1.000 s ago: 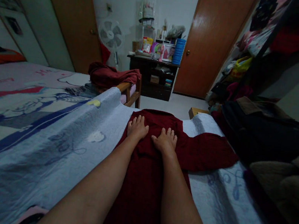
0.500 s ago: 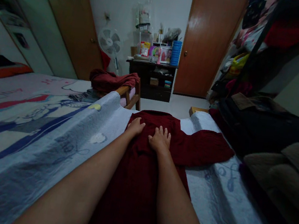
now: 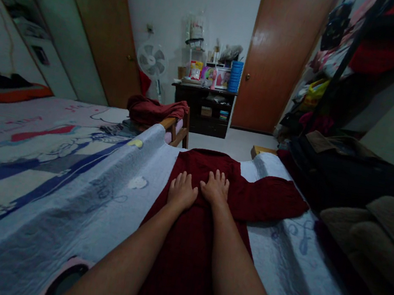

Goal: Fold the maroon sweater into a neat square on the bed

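A dark red long-sleeved garment (image 3: pixel 188 246) lies spread on a pale blue-grey sheet (image 3: pixel 103 212), its collar end away from me. One sleeve (image 3: pixel 271 198) stretches out to the right; no sleeve shows on the left side. My left hand (image 3: pixel 182 190) rests flat on the upper left of the garment, fingers extended. Beside it, my right hand (image 3: pixel 215 187) lies flat near the upper middle, fingers spread. Neither hand grips the cloth. Below, both forearms cross over the garment and cover parts of it.
Folded dark clothes (image 3: pixel 363 165) and a brown pile (image 3: pixel 375 232) line the right side. Reddish cloth (image 3: pixel 156 110) hangs on a wooden rail at the far left. A pink-rimmed dark object (image 3: pixel 67 277) sits by my left forearm. Beyond stand a fan (image 3: pixel 152 59) and a black cabinet (image 3: pixel 201 123).
My left hand has moved from the garment's upper left edge inward and nearer to me, now flat. My right hand has shifted slightly. The pink-rimmed object has come into view.
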